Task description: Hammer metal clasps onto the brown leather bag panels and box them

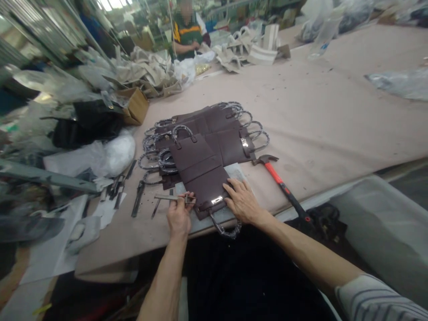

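Observation:
A dark brown leather bag piece [203, 176] with a silver clasp lies on a grey pad at the table's near edge, its wrapped handle hanging over the edge. My right hand [242, 203] rests flat on the piece's right side, fingers spread. My left hand [179, 214] is closed in a pinch on a thin metal tool [169, 197] at the piece's left edge. Behind it lies a stack of similar brown bag pieces [217, 129] with wrapped handles.
A hammer with a red and black handle [282, 187] lies right of my right hand. Several metal tools [137, 198] lie to the left. Cardboard box [135, 106], plastic bags and dark bags crowd the left. Another person [185, 31] stands at the far end of the pink table [334, 120].

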Tool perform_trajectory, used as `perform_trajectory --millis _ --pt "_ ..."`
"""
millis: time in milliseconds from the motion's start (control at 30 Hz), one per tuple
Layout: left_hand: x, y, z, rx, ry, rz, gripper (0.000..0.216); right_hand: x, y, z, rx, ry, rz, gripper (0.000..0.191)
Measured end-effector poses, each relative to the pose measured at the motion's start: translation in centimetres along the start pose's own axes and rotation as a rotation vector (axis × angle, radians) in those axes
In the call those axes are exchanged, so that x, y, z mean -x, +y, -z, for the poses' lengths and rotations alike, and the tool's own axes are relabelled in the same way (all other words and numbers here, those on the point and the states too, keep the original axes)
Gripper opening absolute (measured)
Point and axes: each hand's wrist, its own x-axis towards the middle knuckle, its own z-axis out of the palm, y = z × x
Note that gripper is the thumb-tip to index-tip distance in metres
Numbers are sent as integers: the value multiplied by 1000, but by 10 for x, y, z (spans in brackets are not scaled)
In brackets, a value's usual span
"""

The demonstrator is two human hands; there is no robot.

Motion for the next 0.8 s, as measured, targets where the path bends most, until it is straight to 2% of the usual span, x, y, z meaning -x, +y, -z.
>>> perform_trajectory --millis 67,133,200,367,467,667,800 --pt "-8 7 3 98 60 36 40 2 4 -2 -21 70 -102 51" --pt "-9 15 8 16 35 -31 38 5 3 -6 -65 157 -206 46" --pt "-4 23 12 -123 -17 -117 32 13 -4 -11 -130 213 -240 41" --pt "12 27 6 -328 -137 -181 26 39 -41 -24 -186 205 -156 51" --pt "16 19 -4 -345 -173 -212 23 44 -53 -26 -112 174 -132 45" --pt "21 13 -17 -325 -201 -229 21 32 -38 -24 -40 90 -7 41" --pt "23 14 -23 -377 -216 -231 17 29 -30 -20 -74 73 11 40"
